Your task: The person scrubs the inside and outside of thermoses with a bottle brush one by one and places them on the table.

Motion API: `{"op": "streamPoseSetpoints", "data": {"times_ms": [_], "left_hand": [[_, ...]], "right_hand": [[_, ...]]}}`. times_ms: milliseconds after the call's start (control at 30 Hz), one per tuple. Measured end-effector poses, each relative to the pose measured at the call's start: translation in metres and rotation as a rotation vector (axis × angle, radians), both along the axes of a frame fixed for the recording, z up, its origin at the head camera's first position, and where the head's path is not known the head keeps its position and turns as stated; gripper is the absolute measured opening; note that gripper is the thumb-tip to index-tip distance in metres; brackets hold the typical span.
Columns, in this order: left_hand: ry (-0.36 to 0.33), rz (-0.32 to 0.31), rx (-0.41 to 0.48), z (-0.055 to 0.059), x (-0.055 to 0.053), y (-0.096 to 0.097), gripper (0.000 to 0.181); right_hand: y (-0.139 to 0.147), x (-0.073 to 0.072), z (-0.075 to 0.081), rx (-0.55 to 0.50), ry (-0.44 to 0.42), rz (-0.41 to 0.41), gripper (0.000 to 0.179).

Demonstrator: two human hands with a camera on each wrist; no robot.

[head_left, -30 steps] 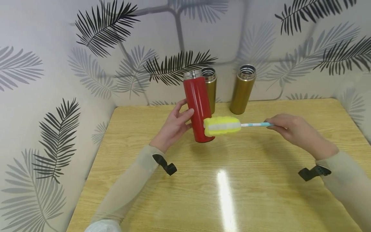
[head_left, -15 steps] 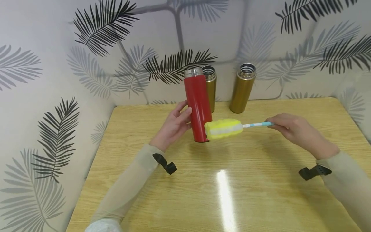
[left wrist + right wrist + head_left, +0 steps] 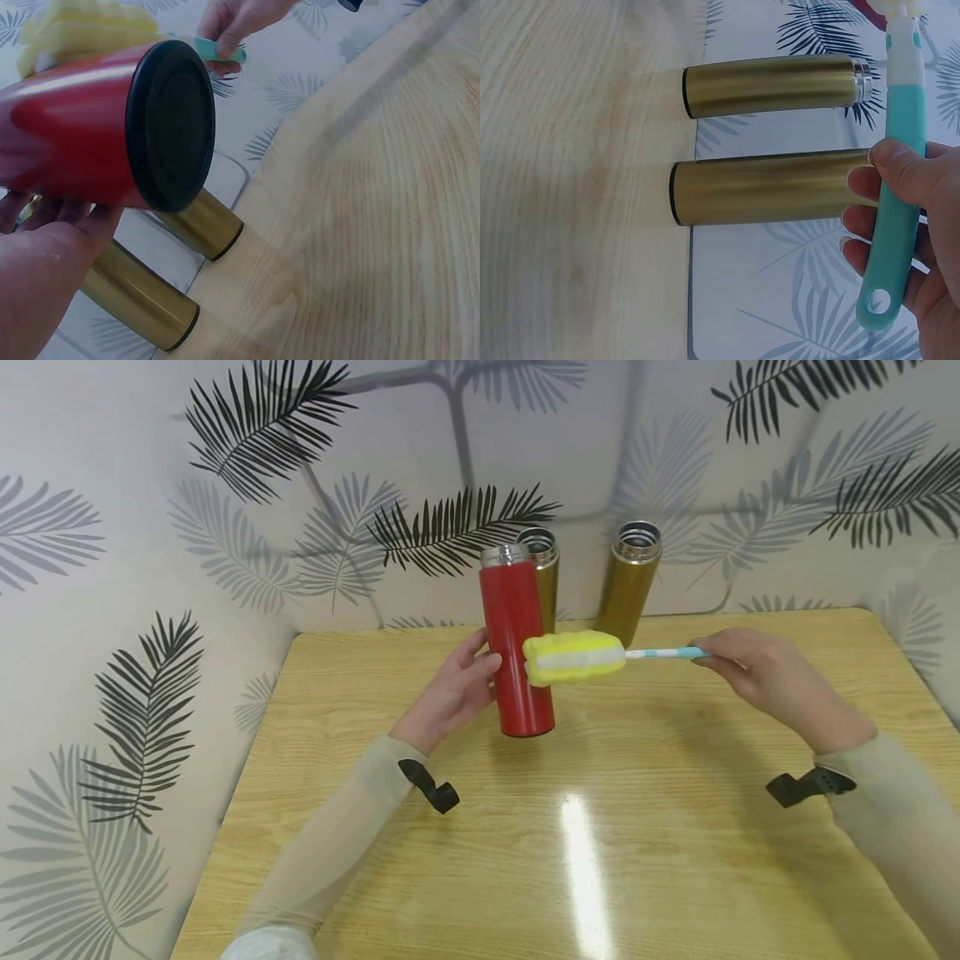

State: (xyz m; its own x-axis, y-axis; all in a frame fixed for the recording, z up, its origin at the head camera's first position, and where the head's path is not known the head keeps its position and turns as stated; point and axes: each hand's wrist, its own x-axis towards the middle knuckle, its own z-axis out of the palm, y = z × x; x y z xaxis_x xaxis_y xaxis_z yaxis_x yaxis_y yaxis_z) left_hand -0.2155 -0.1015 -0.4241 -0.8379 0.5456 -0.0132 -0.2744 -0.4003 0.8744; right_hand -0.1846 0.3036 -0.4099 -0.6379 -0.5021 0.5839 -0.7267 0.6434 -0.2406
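Note:
My left hand [image 3: 457,693] grips a red thermos bottle [image 3: 513,627] round its side. The bottle leans slightly, its lidless steel mouth up; in the left wrist view its black base [image 3: 176,127] hangs clear of the table. My right hand [image 3: 765,677] holds a bottle brush by its teal handle [image 3: 896,217], between thumb and fingers. The brush's yellow and white sponge head [image 3: 576,658] lies level across the red bottle's side and looks to touch it.
Two lidless gold thermos bottles stand at the table's back edge: one gold bottle [image 3: 548,585] partly behind the red one, the other gold bottle [image 3: 632,581] to its right. A leaf-patterned wall [image 3: 420,452] rises behind the wooden table [image 3: 465,852].
The brush has dipped slightly, then risen up along the red bottle's side with my right hand. The red bottle has tilted more upright and come slightly lower.

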Motion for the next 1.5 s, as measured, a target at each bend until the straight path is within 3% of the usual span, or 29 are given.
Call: {"op": "streamPoseSetpoints", "data": {"times_ms": [167, 500, 567, 633, 700, 767, 867, 933, 1000, 1233, 1367, 1500], "left_hand": [[-0.003, 0.000, -0.089, -0.002, 0.002, 0.003, 0.124], [0.044, 0.018, -0.213, 0.001, 0.003, 0.005, 0.121], [0.049, 0.024, -0.212, 0.001, 0.002, 0.006, 0.122], [0.042, 0.030, -0.199, 0.001, 0.002, 0.007, 0.122], [0.037, 0.032, -0.185, 0.000, 0.002, 0.007, 0.122], [0.038, 0.024, -0.165, -0.001, 0.002, 0.007, 0.117], [0.048, 0.014, -0.147, -0.001, 0.002, 0.006, 0.084], [0.050, 0.015, -0.150, -0.002, 0.003, 0.006, 0.062], [0.039, 0.030, -0.172, -0.001, 0.003, 0.005, 0.051], [-0.035, 0.079, -0.165, 0.003, 0.003, 0.004, 0.050], [-0.029, 0.100, -0.136, 0.004, 0.001, 0.002, 0.048], [-0.011, 0.111, -0.109, 0.006, 0.000, 0.000, 0.046]], "right_hand": [[-0.003, -0.004, 0.005, -0.017, 0.036, -0.014, 0.064], [-0.005, -0.011, 0.019, -0.018, 0.088, -0.074, 0.062], [-0.005, -0.010, 0.020, -0.022, 0.074, -0.090, 0.047], [-0.006, -0.010, 0.021, -0.021, 0.075, -0.095, 0.047], [-0.007, -0.010, 0.021, -0.015, 0.067, -0.093, 0.028], [-0.009, -0.010, 0.020, -0.011, 0.059, -0.082, 0.018], [-0.009, -0.009, 0.017, -0.011, 0.041, -0.063, 0.028], [-0.008, -0.008, 0.013, -0.012, 0.037, -0.057, 0.022], [-0.008, -0.008, 0.009, -0.004, 0.035, -0.051, 0.017], [-0.009, -0.002, -0.002, 0.033, -0.015, -0.032, 0.031], [-0.009, 0.001, -0.008, 0.029, -0.025, -0.002, 0.019], [-0.008, 0.004, -0.016, 0.022, -0.022, 0.032, 0.050]]}}
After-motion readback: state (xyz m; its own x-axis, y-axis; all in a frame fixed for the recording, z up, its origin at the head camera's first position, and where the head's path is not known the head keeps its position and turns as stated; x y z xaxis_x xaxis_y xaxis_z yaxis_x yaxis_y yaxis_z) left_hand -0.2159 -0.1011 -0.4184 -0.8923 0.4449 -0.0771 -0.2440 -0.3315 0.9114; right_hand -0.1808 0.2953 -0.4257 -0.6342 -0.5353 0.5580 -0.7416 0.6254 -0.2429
